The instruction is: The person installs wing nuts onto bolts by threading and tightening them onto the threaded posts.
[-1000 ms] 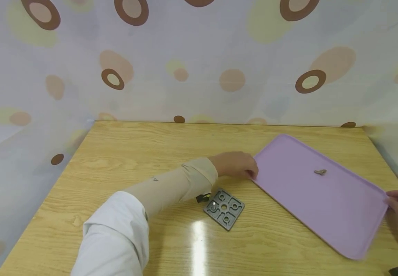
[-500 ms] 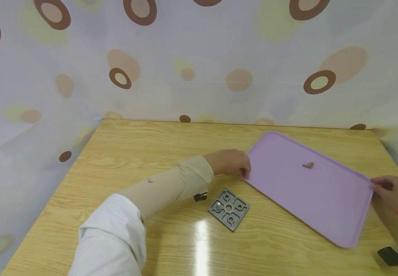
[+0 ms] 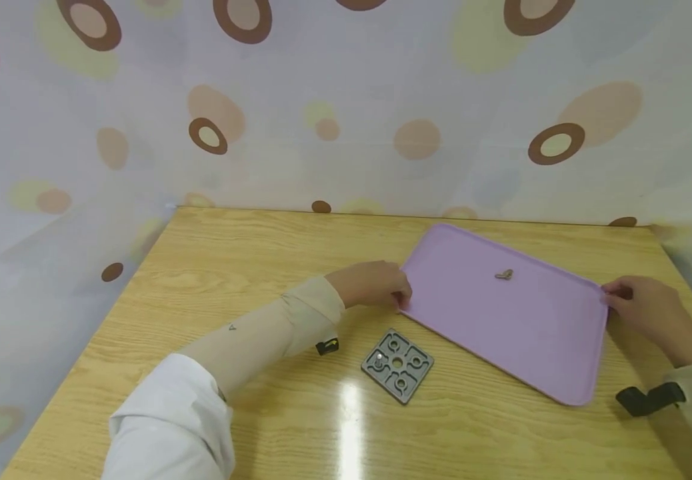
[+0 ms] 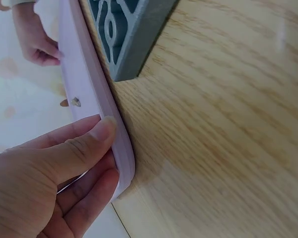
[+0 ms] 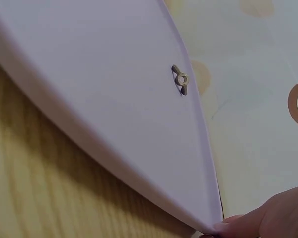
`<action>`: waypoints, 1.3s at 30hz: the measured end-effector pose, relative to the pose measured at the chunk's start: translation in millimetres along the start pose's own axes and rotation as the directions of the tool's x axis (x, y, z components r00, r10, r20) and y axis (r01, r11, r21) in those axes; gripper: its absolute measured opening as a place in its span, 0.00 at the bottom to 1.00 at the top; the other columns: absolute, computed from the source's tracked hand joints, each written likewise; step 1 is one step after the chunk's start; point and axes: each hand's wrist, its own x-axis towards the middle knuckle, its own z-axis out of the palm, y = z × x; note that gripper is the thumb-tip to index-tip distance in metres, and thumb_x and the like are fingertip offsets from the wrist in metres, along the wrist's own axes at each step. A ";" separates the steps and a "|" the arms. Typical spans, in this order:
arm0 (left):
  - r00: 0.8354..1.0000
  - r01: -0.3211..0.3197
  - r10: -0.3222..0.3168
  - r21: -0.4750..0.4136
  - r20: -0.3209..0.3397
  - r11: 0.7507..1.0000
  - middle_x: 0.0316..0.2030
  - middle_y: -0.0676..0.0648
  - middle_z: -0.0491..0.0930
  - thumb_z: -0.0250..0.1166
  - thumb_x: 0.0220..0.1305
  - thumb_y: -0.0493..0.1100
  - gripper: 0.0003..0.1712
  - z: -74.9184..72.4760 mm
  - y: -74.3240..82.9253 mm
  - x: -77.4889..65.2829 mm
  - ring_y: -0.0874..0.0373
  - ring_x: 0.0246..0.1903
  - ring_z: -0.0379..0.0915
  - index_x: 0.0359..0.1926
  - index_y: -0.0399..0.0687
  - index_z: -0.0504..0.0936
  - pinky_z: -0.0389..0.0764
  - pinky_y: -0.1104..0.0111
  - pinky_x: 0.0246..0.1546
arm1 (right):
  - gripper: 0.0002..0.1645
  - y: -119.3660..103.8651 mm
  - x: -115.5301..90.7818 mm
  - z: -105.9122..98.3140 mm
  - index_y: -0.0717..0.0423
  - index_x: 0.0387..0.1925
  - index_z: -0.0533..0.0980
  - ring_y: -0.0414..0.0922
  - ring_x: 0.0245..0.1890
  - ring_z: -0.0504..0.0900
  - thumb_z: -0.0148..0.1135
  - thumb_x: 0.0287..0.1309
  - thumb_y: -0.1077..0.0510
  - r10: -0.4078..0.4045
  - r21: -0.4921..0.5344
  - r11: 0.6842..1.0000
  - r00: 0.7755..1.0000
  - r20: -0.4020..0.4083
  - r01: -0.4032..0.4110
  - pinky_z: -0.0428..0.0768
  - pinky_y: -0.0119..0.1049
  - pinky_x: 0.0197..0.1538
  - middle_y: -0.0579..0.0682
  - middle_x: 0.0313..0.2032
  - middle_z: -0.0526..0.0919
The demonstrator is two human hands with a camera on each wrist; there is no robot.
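Note:
A shallow lilac tray [image 3: 502, 327] lies at a slant on the right half of the table. My left hand [image 3: 373, 283] pinches its left short edge; in the left wrist view the thumb [image 4: 103, 130] presses on the rim. At the far right corner my right hand [image 3: 646, 310] grips the rim between thumb and fingers. A small metal wing nut [image 3: 505, 275] rests on the tray, its ring and two wings plain in the right wrist view. In front of the tray, on the table, sits a square grey plate [image 3: 406, 353] with several round holes and a small bolt [image 3: 379, 361] upright in one.
The wood-grain table [image 3: 202, 280] carries all of this. A spotted cloth [image 3: 346, 100] hangs behind it and along both sides. Small black devices [image 3: 649, 400] are strapped to both wrists, low over the table.
Both hands have moved left with the tray, and the right hand has also gone farther back. The wing nut travelled along on the tray. The grey plate has stayed on the table.

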 end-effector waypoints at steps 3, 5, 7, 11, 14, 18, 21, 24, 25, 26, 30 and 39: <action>1.000 0.002 -0.002 -0.015 -0.021 1.000 0.34 0.58 0.82 0.65 0.59 0.43 0.04 3.6 -5.4 -7.3 0.66 0.35 0.73 0.36 0.52 0.85 0.72 0.77 0.42 | 0.13 -8.4 8.3 1.4 0.74 0.37 0.76 0.62 0.34 0.76 0.60 0.57 0.64 -0.024 0.005 1.000 1.000 -0.002 0.024 0.72 0.49 0.32 0.67 0.31 0.80; 0.999 -0.005 0.004 -0.020 -0.037 1.000 0.34 0.58 0.82 0.65 0.59 0.44 0.04 5.2 -8.6 -12.6 0.66 0.35 0.73 0.35 0.52 0.85 0.71 0.78 0.42 | 0.13 -13.3 12.9 2.7 0.74 0.38 0.75 0.63 0.35 0.75 0.59 0.57 0.64 -0.027 0.014 1.000 1.000 0.000 0.027 0.72 0.52 0.34 0.68 0.32 0.79; 0.999 -0.011 0.009 -0.025 -0.053 1.000 0.33 0.58 0.82 0.65 0.59 0.44 0.04 6.1 -10.8 -18.7 0.66 0.34 0.73 0.35 0.52 0.85 0.71 0.78 0.42 | 0.13 -18.0 17.2 4.8 0.74 0.38 0.76 0.63 0.36 0.75 0.58 0.58 0.64 -0.032 0.014 0.999 0.999 -0.006 0.033 0.71 0.54 0.36 0.69 0.34 0.79; 0.996 -0.020 0.016 -0.050 -0.086 0.999 0.33 0.57 0.82 0.66 0.58 0.42 0.04 7.8 -14.6 -30.4 0.66 0.34 0.73 0.34 0.51 0.85 0.71 0.78 0.42 | 0.14 -25.4 25.0 8.3 0.75 0.40 0.75 0.65 0.38 0.74 0.57 0.59 0.64 -0.032 0.031 0.999 0.999 0.012 0.032 0.71 0.57 0.39 0.71 0.37 0.78; 0.995 -0.022 0.014 -0.075 -0.103 0.997 0.33 0.56 0.82 0.65 0.58 0.41 0.04 9.8 -17.1 -37.1 0.66 0.34 0.74 0.34 0.51 0.85 0.71 0.79 0.42 | 0.14 -29.2 30.8 11.7 0.75 0.41 0.75 0.64 0.39 0.75 0.56 0.60 0.64 -0.040 0.040 0.998 0.999 0.015 0.040 0.71 0.58 0.40 0.71 0.37 0.78; 0.994 -0.015 0.004 -0.096 -0.113 0.995 0.33 0.57 0.82 0.65 0.59 0.41 0.04 13.8 -19.7 -42.6 0.67 0.33 0.73 0.35 0.51 0.85 0.71 0.79 0.41 | 0.14 -33.2 38.9 15.3 0.75 0.41 0.75 0.64 0.39 0.75 0.56 0.60 0.64 -0.062 0.046 0.997 0.998 0.005 0.061 0.71 0.58 0.41 0.70 0.37 0.79; 0.993 -0.007 -0.004 -0.096 -0.121 0.995 0.33 0.57 0.82 0.64 0.59 0.41 0.04 16.3 -20.3 -46.3 0.67 0.33 0.73 0.35 0.51 0.85 0.71 0.79 0.41 | 0.14 -36.8 45.6 16.3 0.75 0.41 0.75 0.64 0.39 0.75 0.55 0.60 0.64 -0.072 0.048 0.996 0.997 0.012 0.072 0.71 0.58 0.41 0.70 0.37 0.79; 0.991 0.006 -0.019 -0.101 -0.134 0.995 0.33 0.57 0.82 0.64 0.60 0.41 0.05 18.4 -20.0 -50.4 0.67 0.33 0.74 0.35 0.51 0.86 0.72 0.79 0.41 | 0.14 -41.9 52.7 17.8 0.75 0.42 0.75 0.63 0.40 0.75 0.54 0.61 0.64 -0.073 0.051 0.996 0.997 0.028 0.071 0.71 0.58 0.41 0.70 0.38 0.78; 0.990 0.013 -0.027 -0.098 -0.138 0.995 0.33 0.57 0.82 0.64 0.60 0.41 0.05 19.2 -19.8 -51.8 0.67 0.33 0.74 0.35 0.51 0.86 0.72 0.79 0.41 | 0.14 -43.5 55.2 18.6 0.75 0.42 0.75 0.63 0.40 0.75 0.54 0.61 0.64 -0.072 0.053 0.996 0.997 0.034 0.070 0.72 0.57 0.41 0.70 0.39 0.78; 0.989 0.017 -0.031 -0.098 -0.143 0.995 0.33 0.57 0.82 0.64 0.60 0.41 0.05 20.2 -19.7 -53.2 0.67 0.33 0.74 0.35 0.51 0.86 0.72 0.79 0.41 | 0.14 -45.1 57.7 19.4 0.76 0.42 0.75 0.63 0.40 0.75 0.53 0.61 0.65 -0.073 0.051 0.996 0.997 0.038 0.071 0.72 0.57 0.41 0.71 0.39 0.78; 0.986 0.034 -0.048 -0.089 -0.161 0.995 0.32 0.58 0.82 0.63 0.61 0.42 0.05 23.7 -17.3 -58.7 0.67 0.33 0.73 0.35 0.52 0.86 0.72 0.78 0.40 | 0.14 -52.0 66.6 23.9 0.76 0.41 0.75 0.61 0.38 0.75 0.52 0.60 0.66 -0.079 0.041 0.996 0.996 0.033 0.078 0.73 0.56 0.40 0.71 0.39 0.77; 0.978 0.079 -0.095 -0.091 -0.186 0.993 0.33 0.56 0.82 0.63 0.61 0.41 0.05 27.8 -8.9 -69.7 0.66 0.32 0.74 0.36 0.50 0.86 0.74 0.75 0.40 | 0.14 -72.2 87.2 32.1 0.78 0.40 0.75 0.63 0.38 0.75 0.47 0.59 0.70 -0.146 -0.023 0.989 0.989 -0.029 0.145 0.72 0.59 0.42 0.74 0.39 0.76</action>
